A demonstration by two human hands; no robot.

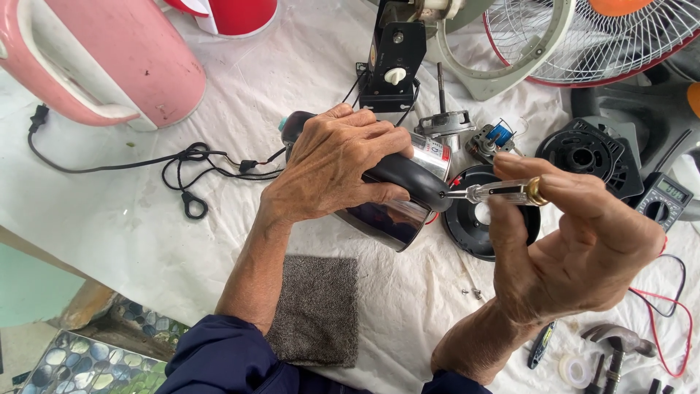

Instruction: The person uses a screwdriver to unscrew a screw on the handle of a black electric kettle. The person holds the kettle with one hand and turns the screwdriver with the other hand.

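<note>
- A pink jug [102, 62] lies far out to the left of the fingers, with a black cord [186, 164] trailing toward them over the white cloth [131, 241].
- The left hand [332, 164] is wrapped over the kettle [394, 211], fingers clenched around its black handle [408, 179]; the shiny steel body lies on its side under the palm, resting on the cloth.
- A grey mat [317, 310] lies just below that wrist.
- The kettle looks light and stiff, yet its polished wall seems slippery and easy to dent, so the handle is the sound place to grip.
- Between the two hands, the screwdriver [496, 193] points left, its tip touching the end of the handle.
- The right hand [576, 248] pinches the screwdriver's clear grip between thumb and fingertips, the forefinger lying along its top.
- The tool looks thin, rigid and light; it could slip off a small screw.
- A black round base [467, 230] sits behind those fingers; a meter [663, 201] lies beyond them, a hammer [616, 343] below.
</note>
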